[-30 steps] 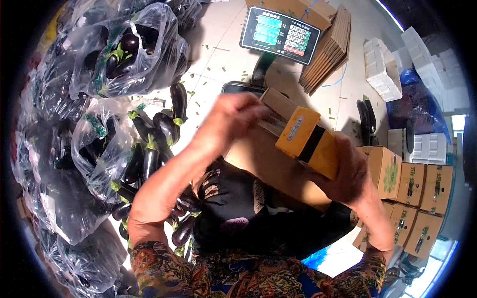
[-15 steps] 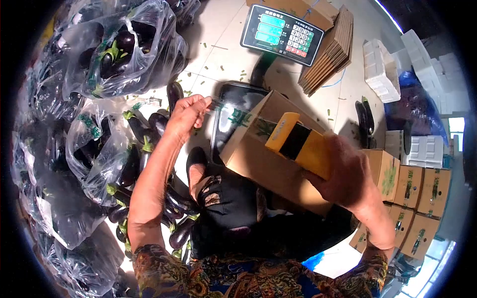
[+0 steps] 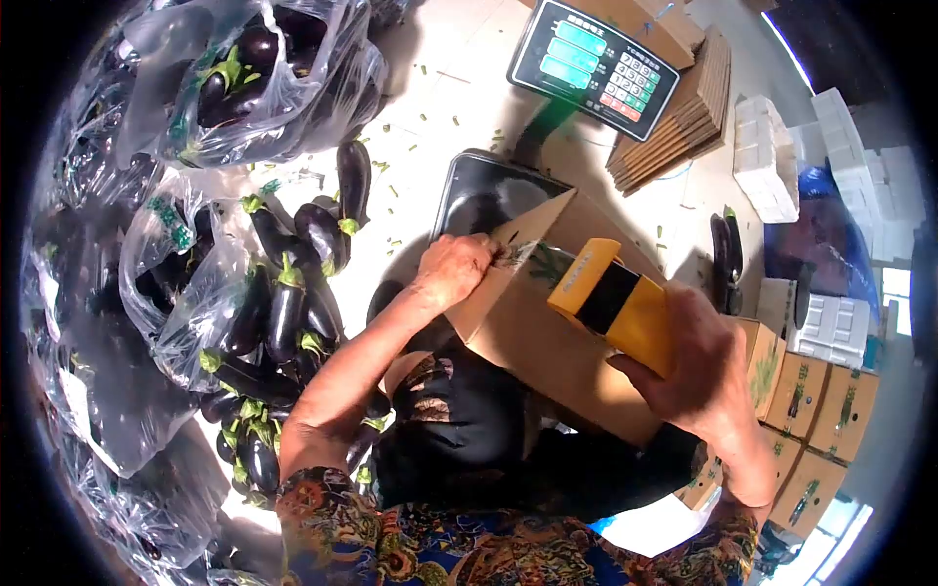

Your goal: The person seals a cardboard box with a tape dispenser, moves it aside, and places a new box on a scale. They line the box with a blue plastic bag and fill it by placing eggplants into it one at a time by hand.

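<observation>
My right hand (image 3: 699,356) is wrapped round a yellow tape dispenser (image 3: 625,308) with a black band, which sits over a tilted cardboard box (image 3: 547,347). Clear tape with green print (image 3: 547,264) runs along the box from the dispenser. At the box's left edge, my left hand (image 3: 456,269) presses with curled fingers near the tape end; whether it grips anything is hidden. Behind the box is a black scale platform (image 3: 489,200).
A scale display (image 3: 594,66) stands beyond the platform, beside flattened cardboard (image 3: 674,122). Eggplants (image 3: 285,317) and plastic bags (image 3: 264,88) lie at left. White foam boxes (image 3: 765,161) and taped cartons (image 3: 831,410) are at right.
My left hand has moved right and down onto the box's edge, and the tape end that stretched past it now lies against the box. The view has shifted slightly.
</observation>
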The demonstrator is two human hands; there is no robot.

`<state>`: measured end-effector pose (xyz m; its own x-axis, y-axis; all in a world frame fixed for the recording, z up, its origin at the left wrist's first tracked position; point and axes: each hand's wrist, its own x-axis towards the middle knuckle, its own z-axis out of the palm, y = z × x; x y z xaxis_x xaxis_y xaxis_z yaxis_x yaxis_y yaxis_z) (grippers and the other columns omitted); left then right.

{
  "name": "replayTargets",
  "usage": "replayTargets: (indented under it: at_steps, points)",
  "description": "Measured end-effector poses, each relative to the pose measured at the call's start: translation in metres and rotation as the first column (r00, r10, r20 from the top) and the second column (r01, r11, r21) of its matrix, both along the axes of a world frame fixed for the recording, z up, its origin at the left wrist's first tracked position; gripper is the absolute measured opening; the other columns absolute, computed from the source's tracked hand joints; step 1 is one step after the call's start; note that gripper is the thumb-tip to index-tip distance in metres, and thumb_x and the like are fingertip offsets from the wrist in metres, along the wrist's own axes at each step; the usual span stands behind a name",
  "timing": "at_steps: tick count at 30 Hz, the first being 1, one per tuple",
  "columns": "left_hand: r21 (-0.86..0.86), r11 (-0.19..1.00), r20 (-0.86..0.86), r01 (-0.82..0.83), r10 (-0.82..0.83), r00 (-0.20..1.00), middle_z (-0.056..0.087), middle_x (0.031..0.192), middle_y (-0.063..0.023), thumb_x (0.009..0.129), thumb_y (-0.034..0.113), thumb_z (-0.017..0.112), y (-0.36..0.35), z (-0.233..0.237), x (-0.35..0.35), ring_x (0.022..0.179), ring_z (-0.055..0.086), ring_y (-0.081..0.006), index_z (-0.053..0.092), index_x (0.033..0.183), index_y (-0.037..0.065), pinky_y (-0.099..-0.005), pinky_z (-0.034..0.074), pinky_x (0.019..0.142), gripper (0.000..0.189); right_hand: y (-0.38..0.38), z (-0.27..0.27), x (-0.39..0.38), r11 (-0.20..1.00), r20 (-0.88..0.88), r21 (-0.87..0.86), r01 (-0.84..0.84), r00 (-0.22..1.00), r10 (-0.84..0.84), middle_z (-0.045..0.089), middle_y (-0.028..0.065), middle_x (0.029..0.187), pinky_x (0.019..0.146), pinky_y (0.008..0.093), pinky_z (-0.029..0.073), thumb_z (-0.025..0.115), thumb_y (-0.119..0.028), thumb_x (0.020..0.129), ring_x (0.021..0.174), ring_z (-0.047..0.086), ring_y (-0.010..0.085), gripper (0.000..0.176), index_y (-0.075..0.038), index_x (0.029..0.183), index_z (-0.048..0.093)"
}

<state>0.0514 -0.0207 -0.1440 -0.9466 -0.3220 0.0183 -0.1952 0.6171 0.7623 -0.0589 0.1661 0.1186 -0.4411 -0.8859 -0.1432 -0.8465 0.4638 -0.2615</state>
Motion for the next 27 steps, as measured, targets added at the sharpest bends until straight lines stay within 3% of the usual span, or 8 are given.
replayTargets:
  at_steps: [7, 13, 14, 17, 21, 22, 24, 27]
  points:
    - [0.006, 0.998, 0.597, -0.056, 0.041, 0.801, 0.067, 0.098, -0.0155, 0.093, 0.028, 0.045, -0.003, -0.004, -0.011, 0.092, 0.064, -0.0384, 0.064, 0.101, 0.008, -0.0483, 0.051, 0.080, 0.029, 0.001, -0.002, 0.004, 0.998, 0.007, 0.006, 0.070, 0.998, -0.070, 0.061, 0.0182, 0.087, 0.068, 0.0380, 0.053, 0.085, -0.016, 0.060, 0.078, 0.064, 0.0373, 0.056, 0.000, 0.104, 0.055]
    - [0.117, 0.970, -0.099, -0.212, 0.224, 0.969, 0.058, 0.107, -0.0111, 0.092, 0.025, 0.051, -0.013, -0.038, -0.034, 0.103, 0.055, -0.0340, 0.057, 0.109, 0.007, -0.0403, 0.046, 0.087, 0.026, 0.002, -0.003, 0.003, 0.997, -0.001, -0.067, -0.027, 1.000, 0.027, 0.061, 0.0168, 0.084, 0.061, 0.0391, 0.053, 0.083, -0.017, 0.065, 0.073, 0.064, 0.0370, 0.055, -0.002, 0.108, 0.053]
    - [0.823, 0.545, -0.096, -0.162, 0.415, 0.905, 0.059, 0.111, -0.0103, 0.094, 0.029, 0.048, -0.007, -0.014, -0.044, 0.106, 0.055, -0.0316, 0.057, 0.109, 0.007, -0.0374, 0.045, 0.088, 0.028, 0.002, -0.004, 0.004, 0.997, 0.000, -0.072, -0.010, 1.000, 0.010, 0.061, 0.0168, 0.084, 0.061, 0.0390, 0.053, 0.083, -0.017, 0.065, 0.073, 0.064, 0.0368, 0.054, -0.002, 0.107, 0.053]
    - [0.480, 0.876, -0.341, -0.040, 0.229, 0.912, 0.059, 0.114, -0.0105, 0.096, 0.031, 0.045, 0.013, -0.039, -0.071, 0.106, 0.057, -0.0286, 0.056, 0.110, 0.005, -0.0366, 0.045, 0.089, 0.032, 0.002, -0.004, 0.005, 0.996, 0.002, -0.093, 0.007, 1.000, -0.006, 0.061, 0.0169, 0.084, 0.062, 0.0389, 0.053, 0.083, -0.016, 0.064, 0.074, 0.064, 0.0362, 0.054, -0.001, 0.107, 0.053]
    - [0.224, 0.974, 0.152, -0.024, -0.010, 0.988, 0.058, 0.114, -0.0163, 0.093, 0.029, 0.048, -0.009, -0.019, -0.064, 0.103, 0.059, -0.0337, 0.056, 0.114, 0.001, -0.0410, 0.047, 0.086, 0.036, 0.007, -0.008, 0.001, 0.994, 0.007, -0.110, 0.001, 1.000, 0.000, 0.062, 0.0187, 0.087, 0.067, 0.0399, 0.054, 0.082, -0.018, 0.064, 0.078, 0.064, 0.0373, 0.056, -0.001, 0.109, 0.053]
    - [0.252, 0.941, -0.084, -0.226, 0.254, 0.964, 0.057, 0.113, -0.0199, 0.091, 0.025, 0.049, 0.004, -0.010, -0.059, 0.101, 0.058, -0.0355, 0.056, 0.110, 0.001, -0.0415, 0.048, 0.085, 0.032, 0.009, -0.009, 0.001, 0.994, 0.008, -0.108, 0.009, 1.000, -0.008, 0.063, 0.0195, 0.089, 0.069, 0.0403, 0.053, 0.082, -0.019, 0.064, 0.080, 0.064, 0.0379, 0.056, 0.000, 0.109, 0.054]
    - [0.355, 0.935, -0.506, 0.000, 0.192, 0.841, 0.056, 0.116, -0.0210, 0.090, 0.023, 0.049, -0.003, 0.013, -0.067, 0.104, 0.058, -0.0343, 0.054, 0.112, 0.000, -0.0405, 0.049, 0.086, 0.032, 0.013, -0.011, -0.002, 0.996, -0.041, -0.088, -0.023, 0.999, 0.020, 0.063, 0.0204, 0.090, 0.069, 0.0411, 0.053, 0.082, -0.021, 0.064, 0.081, 0.064, 0.0393, 0.057, 0.000, 0.110, 0.054]
    - [-0.047, 0.999, -0.536, -0.009, -0.017, 0.844, 0.056, 0.123, -0.0155, 0.094, 0.018, 0.049, 0.007, 0.064, -0.074, 0.106, 0.059, -0.0254, 0.049, 0.124, -0.002, -0.0342, 0.049, 0.086, 0.036, 0.021, -0.016, -0.007, 0.993, -0.091, -0.094, -0.071, 0.994, 0.063, 0.063, 0.0213, 0.090, 0.068, 0.0433, 0.053, 0.081, -0.023, 0.065, 0.079, 0.063, 0.0414, 0.058, 0.000, 0.110, 0.052]
